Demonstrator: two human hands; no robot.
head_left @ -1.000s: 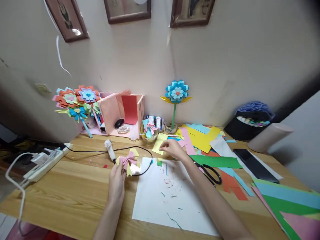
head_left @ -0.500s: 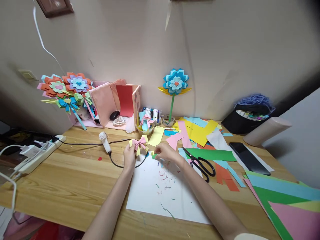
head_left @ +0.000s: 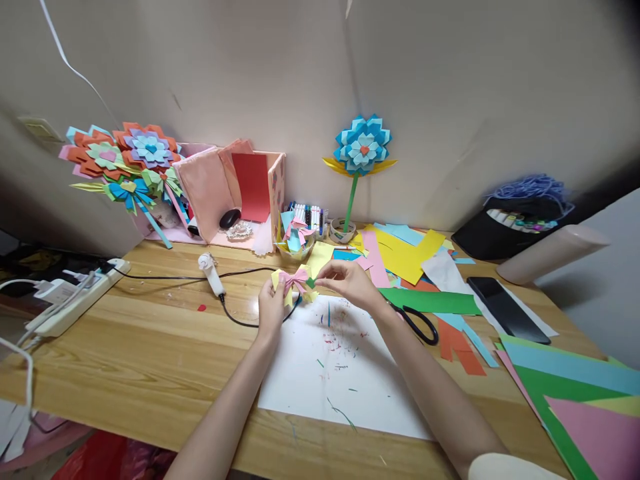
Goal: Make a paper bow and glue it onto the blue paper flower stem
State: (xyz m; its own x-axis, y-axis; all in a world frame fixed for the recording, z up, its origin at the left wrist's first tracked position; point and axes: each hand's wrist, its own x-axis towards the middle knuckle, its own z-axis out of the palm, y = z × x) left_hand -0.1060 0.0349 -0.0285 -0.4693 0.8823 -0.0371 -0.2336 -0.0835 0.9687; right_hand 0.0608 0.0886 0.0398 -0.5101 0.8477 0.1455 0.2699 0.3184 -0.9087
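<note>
My left hand [head_left: 271,308] is closed on a pink and yellow paper bow [head_left: 294,280], held above the top edge of a marked white sheet [head_left: 345,393]. My right hand [head_left: 347,280] pinches a small green piece of paper [head_left: 311,283] between thumb and fingertips. That green piece is right at the bow's right side; whether the two touch I cannot tell. Black-handled scissors [head_left: 423,325] lie partly behind my right forearm. To the left of my hands a white glue gun [head_left: 212,275] stands with its black cord running under my left hand.
Coloured paper scraps [head_left: 395,257] and a phone [head_left: 507,310] lie on the right. Paper flowers [head_left: 150,150] and a pink box [head_left: 200,193] stand at the back left. A blue paper flower [head_left: 363,147] rises from a tape roll [head_left: 343,231]. A power strip [head_left: 83,310] sits at the left edge.
My right hand has lifted the small green paper off the white sheet's top edge and brought it up to the bow's right side. The camera view has shifted slightly.
</note>
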